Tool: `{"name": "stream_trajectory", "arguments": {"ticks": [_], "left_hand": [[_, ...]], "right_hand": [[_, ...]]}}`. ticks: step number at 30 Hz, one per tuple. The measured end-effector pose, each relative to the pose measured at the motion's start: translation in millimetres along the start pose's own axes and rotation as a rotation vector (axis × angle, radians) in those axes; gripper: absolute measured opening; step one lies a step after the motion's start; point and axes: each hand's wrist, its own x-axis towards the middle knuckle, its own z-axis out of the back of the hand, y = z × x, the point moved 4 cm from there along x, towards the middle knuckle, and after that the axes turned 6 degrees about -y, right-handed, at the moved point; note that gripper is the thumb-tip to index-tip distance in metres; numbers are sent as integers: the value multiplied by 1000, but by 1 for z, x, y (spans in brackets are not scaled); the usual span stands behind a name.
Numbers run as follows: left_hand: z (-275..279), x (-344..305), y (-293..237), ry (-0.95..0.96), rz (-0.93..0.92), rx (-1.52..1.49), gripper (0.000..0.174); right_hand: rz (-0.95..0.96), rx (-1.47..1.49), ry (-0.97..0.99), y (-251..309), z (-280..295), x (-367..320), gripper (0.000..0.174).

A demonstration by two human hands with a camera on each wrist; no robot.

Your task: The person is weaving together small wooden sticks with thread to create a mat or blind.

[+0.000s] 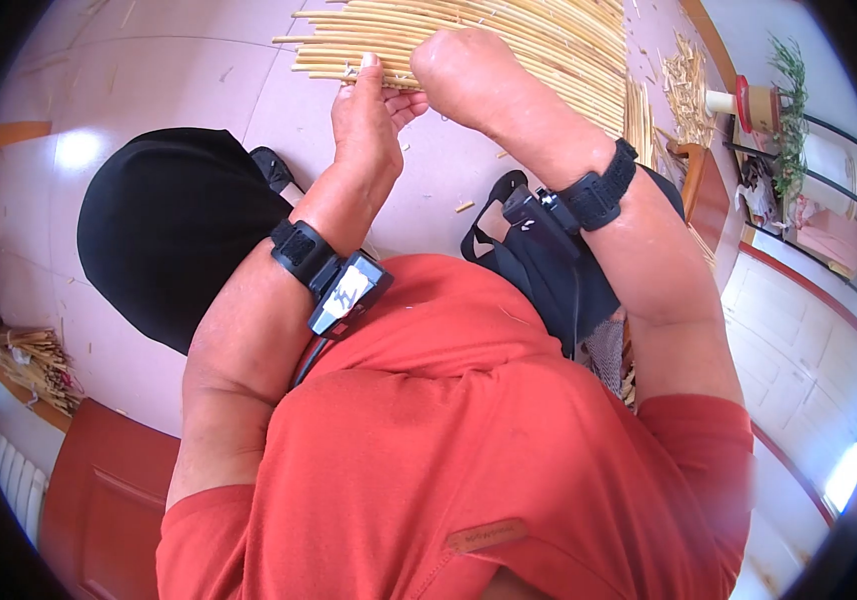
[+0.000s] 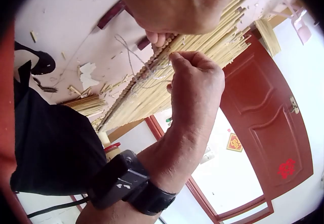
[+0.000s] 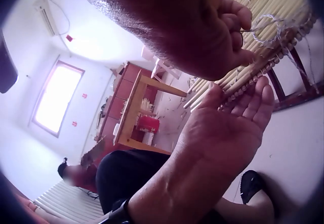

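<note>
Reed mat [image 1: 534,40] edge sits between both hands. Right hand [image 1: 459,68] pinches the thread [image 3: 258,28]; left hand [image 1: 367,115] props reeds with flat fingers. A hard tug could snap the thread or loosen reeds.

Left hand [image 1: 369,115] has its thumb on the reed mat [image 1: 529,40] edge. Right hand [image 1: 464,65] is curled up right beside it.
</note>
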Motion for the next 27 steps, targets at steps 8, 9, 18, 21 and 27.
{"name": "stream_trajectory", "arguments": {"ticks": [8,9,18,21,27], "left_hand": [[0,2,-1,-10,3,-9,36],[-1,2,-4,8,16,-7,37],[17,-14,-2,-183,73,127,45],[17,-14,7,-146,86,86,34],[14,3,25,89,130,208,35]], "right_hand": [[-110,57,15,-11,-18,-2,28],[-112,50,4,-15,-14,-8,28],[-419,-7,-476,-47,-68,-49,87],[-326,-6,-550,-48,-56,-47,73],[-334,107,-743,-72,84,-74,52]]}}
